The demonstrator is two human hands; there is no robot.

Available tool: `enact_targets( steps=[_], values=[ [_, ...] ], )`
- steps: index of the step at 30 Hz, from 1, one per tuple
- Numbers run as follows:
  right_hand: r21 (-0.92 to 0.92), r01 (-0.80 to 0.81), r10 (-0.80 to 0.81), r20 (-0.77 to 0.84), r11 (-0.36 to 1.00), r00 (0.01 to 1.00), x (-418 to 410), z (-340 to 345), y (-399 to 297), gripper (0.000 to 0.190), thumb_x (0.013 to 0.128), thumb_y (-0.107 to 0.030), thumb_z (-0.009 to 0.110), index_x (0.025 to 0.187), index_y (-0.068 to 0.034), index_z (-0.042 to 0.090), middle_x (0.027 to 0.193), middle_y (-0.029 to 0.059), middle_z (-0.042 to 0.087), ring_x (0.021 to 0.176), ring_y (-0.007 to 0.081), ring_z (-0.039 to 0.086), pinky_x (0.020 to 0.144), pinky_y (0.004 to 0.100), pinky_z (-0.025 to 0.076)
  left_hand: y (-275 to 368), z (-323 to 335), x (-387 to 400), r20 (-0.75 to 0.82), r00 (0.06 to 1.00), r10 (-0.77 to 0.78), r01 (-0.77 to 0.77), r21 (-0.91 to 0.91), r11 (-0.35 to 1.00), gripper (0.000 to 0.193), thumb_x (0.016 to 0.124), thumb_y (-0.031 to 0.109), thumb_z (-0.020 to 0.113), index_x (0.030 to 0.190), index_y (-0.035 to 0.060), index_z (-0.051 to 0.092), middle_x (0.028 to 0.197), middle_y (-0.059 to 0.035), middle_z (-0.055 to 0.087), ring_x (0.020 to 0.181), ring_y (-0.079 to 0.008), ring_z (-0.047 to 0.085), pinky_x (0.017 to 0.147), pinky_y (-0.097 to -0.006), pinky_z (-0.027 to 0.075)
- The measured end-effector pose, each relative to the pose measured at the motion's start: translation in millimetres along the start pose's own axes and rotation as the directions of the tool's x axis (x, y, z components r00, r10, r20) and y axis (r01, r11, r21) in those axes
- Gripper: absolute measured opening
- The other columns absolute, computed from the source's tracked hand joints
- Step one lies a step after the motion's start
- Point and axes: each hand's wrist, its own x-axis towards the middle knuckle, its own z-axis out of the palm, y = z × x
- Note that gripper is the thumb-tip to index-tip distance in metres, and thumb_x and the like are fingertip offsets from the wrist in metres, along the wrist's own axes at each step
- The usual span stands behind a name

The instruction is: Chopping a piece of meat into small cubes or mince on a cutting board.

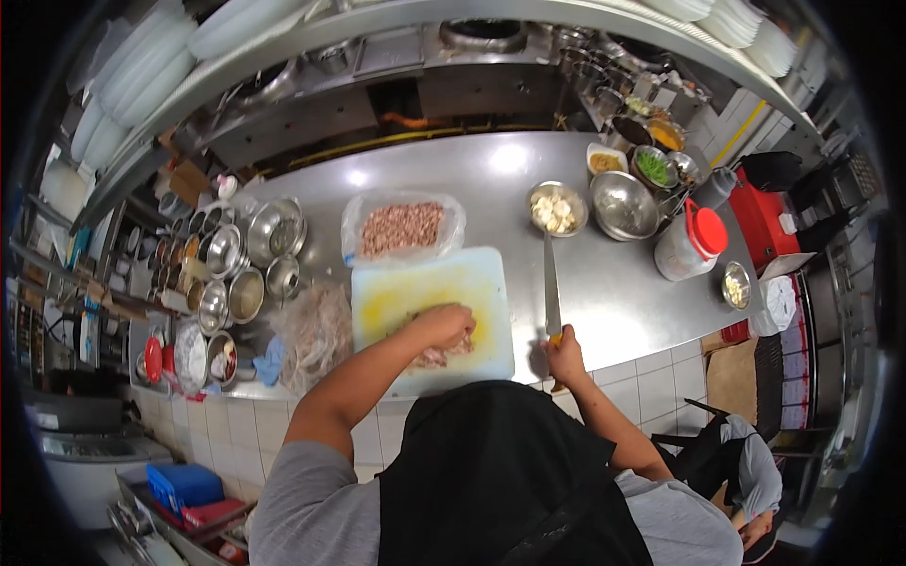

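Note:
My left hand (447, 325) is on pieces of raw meat (433, 356) on a white cutting board (488, 283) with yellow stains; its fingers are partly hidden, so its grip cannot be told. To the right of the board, my right hand (566, 357) holds a long knife (551, 283) by its yellow handle, blade pointing away from me over the steel table. Beyond the board lies a clear plastic bag (453, 212) with chopped raw meat (402, 228) on it. Another plastic bag (318, 332) with pale contents rests against the board's left side.
On the steel table (488, 177) stand a bowl of pale pieces (557, 209), a metal bowl (624, 205) and a red-lidded jar (690, 240) at right. Several metal bowls (276, 230) crowd the left. A shelf (396, 21) with plates crosses above. Another person (743, 467) sits at lower right.

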Motion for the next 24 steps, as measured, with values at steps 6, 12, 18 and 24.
enact_targets(
  steps=[6, 12, 18, 24],
  values=[
    [-0.037, -0.048, 0.048, 0.007, 0.998, 0.999, -9, -17, -8, 0.044, 0.096, -0.019, 0.078, 0.12, 0.005, 0.049, 0.097, 0.0322, 0.071, 0.094, 0.0514, 0.072, 0.08, 0.0518, 0.057, 6, -28, -56, 0.043, 0.991, 0.126, -0.131, 0.119, 0.984, 0.076, 0.085, 0.043, 0.078, 0.148, 0.0076, 0.055, 0.138, -0.0195, 0.062, 0.134, -0.0407, 0.055, 0.114, -0.0568, 0.041],
    [-0.051, -0.066, 0.067, 0.03, 0.997, 0.997, -5, -22, -23, 0.045, 0.097, -0.019, 0.076, 0.122, 0.006, 0.048, 0.102, 0.0341, 0.071, 0.097, 0.0526, 0.071, 0.081, 0.0525, 0.057, -7, -8, -88, 0.104, 0.98, 0.168, -0.197, 0.451, 0.87, 0.118, 0.079, 0.076, 0.074, 0.168, 0.0109, 0.033, 0.17, -0.0194, 0.036, 0.158, -0.0472, 0.026, 0.125, -0.073, 0.015],
    [-0.084, -0.02, 0.029, 0.106, 0.996, 0.994, -5, -14, -32, 0.046, 0.098, -0.02, 0.074, 0.123, 0.007, 0.047, 0.101, 0.0358, 0.071, 0.097, 0.0533, 0.072, 0.081, 0.0531, 0.057, -18, 25, -84, -0.113, 0.988, 0.108, -0.048, 0.436, 0.899, 0.101, 0.088, 0.076, 0.066, 0.163, 0.0119, 0.045, 0.168, -0.0177, 0.04, 0.155, -0.0426, 0.033, 0.127, -0.0654, 0.019],
    [-0.117, -0.011, 0.03, 0.159, 0.993, 0.987, -10, -15, -52, 0.046, 0.099, -0.023, 0.073, 0.125, 0.005, 0.047, 0.102, 0.0348, 0.072, 0.098, 0.0529, 0.072, 0.083, 0.0542, 0.057, -5, 8, -73, -0.161, 0.986, -0.034, 0.112, 0.507, 0.854, 0.104, 0.089, 0.077, 0.064, 0.172, 0.0226, 0.03, 0.178, -0.0269, 0.007, 0.162, -0.0572, 0.001, 0.123, -0.079, 0.009]
  ],
)
